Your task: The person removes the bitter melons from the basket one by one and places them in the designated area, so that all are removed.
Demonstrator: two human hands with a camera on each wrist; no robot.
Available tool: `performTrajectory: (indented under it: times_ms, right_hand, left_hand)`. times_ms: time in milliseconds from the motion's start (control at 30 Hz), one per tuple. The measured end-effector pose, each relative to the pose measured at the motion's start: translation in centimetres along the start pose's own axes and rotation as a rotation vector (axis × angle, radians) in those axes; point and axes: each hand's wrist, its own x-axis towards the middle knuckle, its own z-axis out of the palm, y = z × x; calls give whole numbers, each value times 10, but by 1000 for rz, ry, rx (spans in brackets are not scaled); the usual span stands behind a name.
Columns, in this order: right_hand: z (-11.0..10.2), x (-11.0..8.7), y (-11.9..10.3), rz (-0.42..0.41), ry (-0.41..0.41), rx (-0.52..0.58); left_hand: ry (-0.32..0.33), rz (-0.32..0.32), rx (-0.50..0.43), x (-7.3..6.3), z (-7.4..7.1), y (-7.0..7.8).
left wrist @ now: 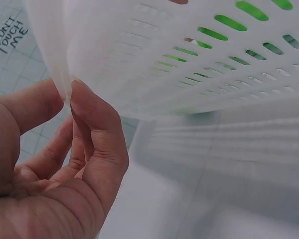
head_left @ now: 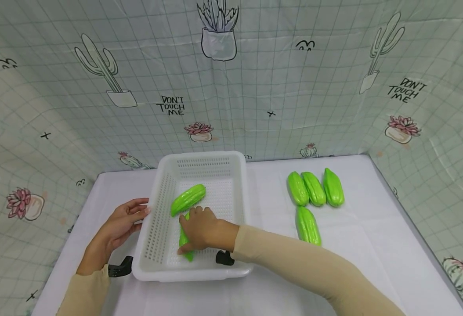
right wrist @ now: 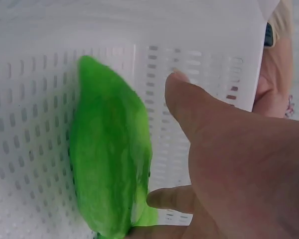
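Note:
My left hand (head_left: 121, 224) pinches the left rim of a white perforated plastic basket (head_left: 193, 275), its thumb and index finger on either side of the rim in the left wrist view. Inside the basket my right hand (head_left: 203, 229) is over a glossy green bitter melon (right wrist: 109, 149), partly covering it in the head view. From the right wrist, the fingertips touch one side of this melon while the thumb stands apart from it. A second bitter melon (head_left: 188, 199) lies slantwise in the basket, just beyond the right hand.
Three more bitter melons lie side by side at the back right of the white table (head_left: 271, 184), one of them at the far right (head_left: 333, 188). Another bitter melon (head_left: 308, 226) lies in front of them, partly behind the right forearm. Patterned cloth (head_left: 247, 87) hangs around the table.

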Motion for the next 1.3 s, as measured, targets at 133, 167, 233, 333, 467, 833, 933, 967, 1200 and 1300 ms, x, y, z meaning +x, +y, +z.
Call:
performTrajectory:
  times_ms: [133,167,233,333,467,833,933,967,1200,1300]
  right_hand:
    - [1,0,-2,-6,1,-17]
    - [2,0,-2,-11,1,-29]
    - [2,0,-2,-23,1,-52]
    - [4,0,-1,-33,1,-61]
    - [7,0,1,-26,-19,-28]
    - [10,-4,2,-21,-41,-110]
    - [10,-4,1,-44,-25,-174]
    - [10,-4,1,-51,-22,-190]
    - [13,-2,2,-61,-8,-187]
    - [14,-2,3,-55,-2,-163]
  left_hand:
    - [6,-3,-2,0,0,0]
    - [6,-4,-4,0,0,0]
    - [6,-5,-8,0,0,-1]
    - [4,-3,-10,0,0,0]
    - [3,0,-9,0,0,0]
    - [-1,9,0,1,0,-3]
    - [-1,6,-4,0,0,-3]
    - [-1,5,-7,0,0,-3]
    - [3,3,-7,0,0,-1]
    - [1,3,-9,0,0,-1]
